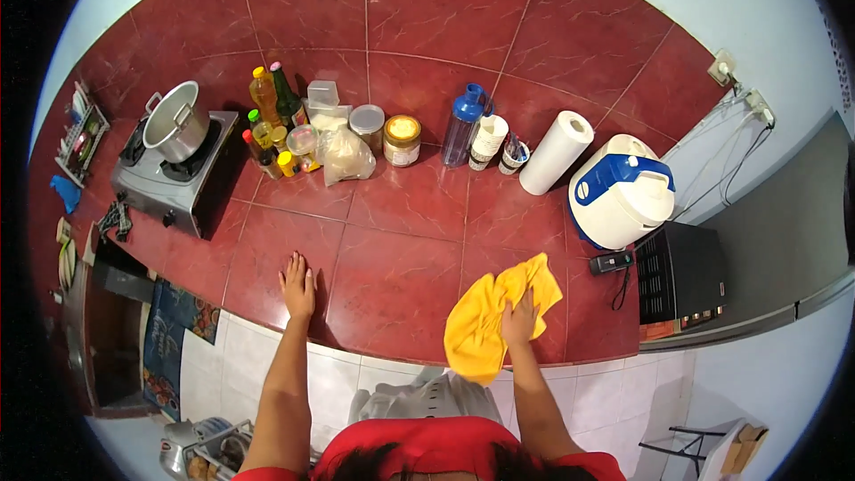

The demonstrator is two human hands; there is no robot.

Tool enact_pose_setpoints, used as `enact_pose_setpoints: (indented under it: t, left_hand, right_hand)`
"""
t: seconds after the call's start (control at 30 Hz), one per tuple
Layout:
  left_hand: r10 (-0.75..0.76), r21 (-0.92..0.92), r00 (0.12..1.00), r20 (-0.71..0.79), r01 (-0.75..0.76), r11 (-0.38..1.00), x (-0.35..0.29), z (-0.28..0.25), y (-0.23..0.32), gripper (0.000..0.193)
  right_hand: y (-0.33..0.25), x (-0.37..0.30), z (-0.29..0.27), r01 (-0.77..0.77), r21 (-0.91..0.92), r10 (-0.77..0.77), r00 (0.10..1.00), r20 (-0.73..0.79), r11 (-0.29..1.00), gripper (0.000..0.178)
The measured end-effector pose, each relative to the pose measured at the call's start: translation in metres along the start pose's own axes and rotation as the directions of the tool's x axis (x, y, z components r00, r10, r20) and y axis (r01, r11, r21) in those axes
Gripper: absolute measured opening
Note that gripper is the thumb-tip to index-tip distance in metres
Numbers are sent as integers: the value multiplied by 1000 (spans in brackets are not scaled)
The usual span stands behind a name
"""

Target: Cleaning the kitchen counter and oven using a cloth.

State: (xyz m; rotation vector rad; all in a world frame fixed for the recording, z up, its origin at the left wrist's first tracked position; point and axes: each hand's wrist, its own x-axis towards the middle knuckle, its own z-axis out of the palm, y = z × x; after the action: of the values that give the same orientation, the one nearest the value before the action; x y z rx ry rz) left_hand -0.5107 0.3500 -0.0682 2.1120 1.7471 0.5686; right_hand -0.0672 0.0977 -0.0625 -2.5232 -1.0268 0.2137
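My left hand (298,289) lies flat on the red tiled counter (401,272) near its front edge, fingers stretched out and nothing in them. To the right, my right hand (518,321) is on a bunched yellow cloth (485,316), gripping it against the counter. Folds of the cloth hide part of the fingers. One corner of it hangs at the counter's front edge.
At the back left, a gas stove (174,187) carries a metal pot (176,120). Bottles (264,93) and jars (402,141) line the wall. Farther right are a blue-topped bottle (465,116), paper cups (488,142), a paper towel roll (557,153) and a rice cooker (623,191).
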Motion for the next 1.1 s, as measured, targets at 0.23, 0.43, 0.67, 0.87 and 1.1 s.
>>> enact_pose_setpoints:
  t: [0.23, 0.43, 0.67, 0.87, 1.1]
  left_hand:
    - [76, -223, 994, -77, -91, 971, 1, 45, 82, 56]
    - [233, -81, 969, 85, -227, 971, -3, 72, 165, 53]
    - [199, 29, 974, 106, -203, 979, 1, 72, 171, 49]
    - [185, 10, 978, 101, -187, 982, 3, 75, 174, 47]
    - [212, 26, 975, 66, -215, 976, 3, 78, 170, 46]
  right_hand:
    - [-78, -39, -17, -51, -82, 65, 983, 170, 995, 109]
    - [-89, 25, 5, 93, -170, -83, 994, 69, 981, 115]
    - [-105, 137, 21, 23, -185, -13, 999, 52, 983, 111]
    - [-111, 180, 26, -38, -191, 36, 999, -15, 981, 107]
    - [-101, 136, 24, 507, -98, -492, 859, 142, 857, 97]
